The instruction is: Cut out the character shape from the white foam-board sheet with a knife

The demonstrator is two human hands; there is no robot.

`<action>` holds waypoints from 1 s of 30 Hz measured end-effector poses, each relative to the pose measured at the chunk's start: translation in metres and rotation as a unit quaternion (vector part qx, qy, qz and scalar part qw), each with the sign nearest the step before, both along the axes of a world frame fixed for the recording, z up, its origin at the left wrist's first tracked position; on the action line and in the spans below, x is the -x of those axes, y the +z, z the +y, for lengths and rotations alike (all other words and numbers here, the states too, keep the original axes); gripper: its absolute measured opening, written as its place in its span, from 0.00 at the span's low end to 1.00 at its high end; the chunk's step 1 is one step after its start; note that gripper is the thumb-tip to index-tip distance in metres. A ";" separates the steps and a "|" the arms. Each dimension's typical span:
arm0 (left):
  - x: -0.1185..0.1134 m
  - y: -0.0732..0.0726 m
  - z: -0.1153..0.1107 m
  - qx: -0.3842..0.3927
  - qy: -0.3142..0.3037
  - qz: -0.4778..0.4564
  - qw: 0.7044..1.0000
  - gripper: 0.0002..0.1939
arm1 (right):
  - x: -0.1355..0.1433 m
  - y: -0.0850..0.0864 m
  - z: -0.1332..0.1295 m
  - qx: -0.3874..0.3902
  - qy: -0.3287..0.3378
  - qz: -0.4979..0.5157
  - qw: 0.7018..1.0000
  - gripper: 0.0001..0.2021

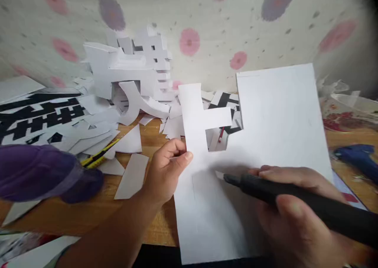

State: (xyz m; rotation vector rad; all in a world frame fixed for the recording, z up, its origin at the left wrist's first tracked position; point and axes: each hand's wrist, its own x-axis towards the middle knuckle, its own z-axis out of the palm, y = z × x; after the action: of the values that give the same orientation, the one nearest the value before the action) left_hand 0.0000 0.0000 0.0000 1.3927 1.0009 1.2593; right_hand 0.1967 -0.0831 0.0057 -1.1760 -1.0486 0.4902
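Observation:
A large white foam board [277,114] stands tilted up in front of me, with a notch cut from its top edge and a narrow arm sticking out to the right. Its left edge is pinched by my left hand [167,169], thumb on the face and fingers behind. My right hand [298,205], somewhat blurred, grips a black craft knife [265,187]. The knife's pale blade points left, in front of the board just below the notch; whether it touches the surface I cannot tell. Faint lines run down the board's lower left part.
A white board model [130,67] stands at the back. Offcuts, black-and-white cut sheets [44,116], a yellow cutter [99,156] and a purple bottle-like object [44,173] lie left. On the right are a blue glue gun [358,159] and a clear plastic bag [348,106].

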 end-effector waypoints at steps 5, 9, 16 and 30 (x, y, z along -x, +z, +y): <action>-0.005 0.005 0.002 0.022 0.006 -0.042 0.999 0.07 | -0.013 0.001 0.009 -0.034 0.142 0.126 0.981 0.22; -0.009 0.001 0.004 0.038 0.027 -0.052 0.998 0.06 | -0.014 -0.011 0.007 -0.041 0.114 0.051 0.991 0.12; -0.015 -0.008 0.003 0.084 0.048 -0.063 0.993 0.07 | -0.007 -0.030 -0.002 -0.092 -0.084 -0.273 0.954 0.10; -0.017 -0.005 0.001 0.115 0.050 -0.053 0.991 0.08 | 0.014 -0.025 0.007 -0.095 -0.054 -0.344 0.933 0.07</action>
State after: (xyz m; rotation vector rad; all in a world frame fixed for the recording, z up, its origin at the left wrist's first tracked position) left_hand 0.0168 0.0014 -0.0046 1.1003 1.1155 1.2349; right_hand 0.1830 -0.0763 -0.0196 -1.2489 -1.5766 -0.1362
